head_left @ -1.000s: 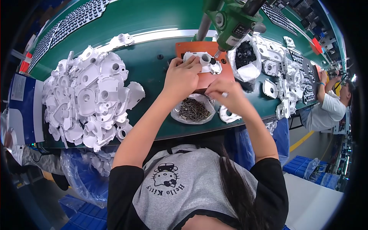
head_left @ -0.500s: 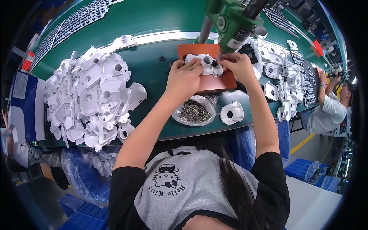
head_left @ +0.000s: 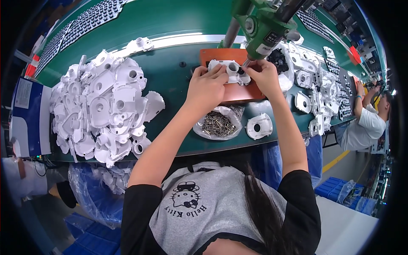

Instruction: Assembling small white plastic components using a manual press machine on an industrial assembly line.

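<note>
Has bagged screws (head_left: 219, 124) near front edge of green bench (head_left: 170, 80); beyond, lays left hand (head_left: 208, 87), lightly spread, on white housing (head_left: 243, 80) between near and far edges of orange block (head_left: 240, 92); gathers fingertips of right hand (head_left: 267, 78) at tip of green machine (head_left: 263, 38), cannot tell whether pinching anything.

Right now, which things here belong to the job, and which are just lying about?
Likely work items: white part under left hand; orange block; green machine; bag of screws.

Apparently lying about: white pile at left; loose white part beside bag; blue crates.
</note>
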`<control>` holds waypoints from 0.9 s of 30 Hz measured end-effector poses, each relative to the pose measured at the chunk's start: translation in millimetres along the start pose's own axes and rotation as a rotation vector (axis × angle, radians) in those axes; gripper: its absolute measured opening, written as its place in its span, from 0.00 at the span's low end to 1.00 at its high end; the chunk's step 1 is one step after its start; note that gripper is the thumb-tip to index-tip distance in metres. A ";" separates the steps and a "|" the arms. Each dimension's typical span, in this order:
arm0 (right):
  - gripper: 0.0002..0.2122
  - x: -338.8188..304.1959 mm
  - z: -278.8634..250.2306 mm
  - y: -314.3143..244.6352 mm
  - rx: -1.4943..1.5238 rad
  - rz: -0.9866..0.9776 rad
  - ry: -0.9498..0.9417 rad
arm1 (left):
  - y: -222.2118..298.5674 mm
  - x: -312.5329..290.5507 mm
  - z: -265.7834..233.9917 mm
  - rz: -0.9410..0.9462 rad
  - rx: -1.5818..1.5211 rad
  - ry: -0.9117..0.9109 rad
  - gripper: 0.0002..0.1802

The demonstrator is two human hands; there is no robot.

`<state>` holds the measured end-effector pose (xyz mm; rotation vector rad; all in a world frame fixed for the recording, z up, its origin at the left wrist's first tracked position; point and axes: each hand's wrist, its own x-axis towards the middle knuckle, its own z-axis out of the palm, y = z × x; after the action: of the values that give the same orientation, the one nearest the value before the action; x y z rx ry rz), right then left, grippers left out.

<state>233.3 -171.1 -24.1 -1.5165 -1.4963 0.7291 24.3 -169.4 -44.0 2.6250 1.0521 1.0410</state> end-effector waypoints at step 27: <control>0.19 26.7 -93.1 29.4 0.158 -0.227 0.247 | 1.3 3.6 -5.2 0.062 0.006 -0.036 0.11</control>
<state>331.4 -158.3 -2.9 -1.2442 -1.3624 0.4936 23.5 -168.7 -37.6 2.6867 0.9742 0.9998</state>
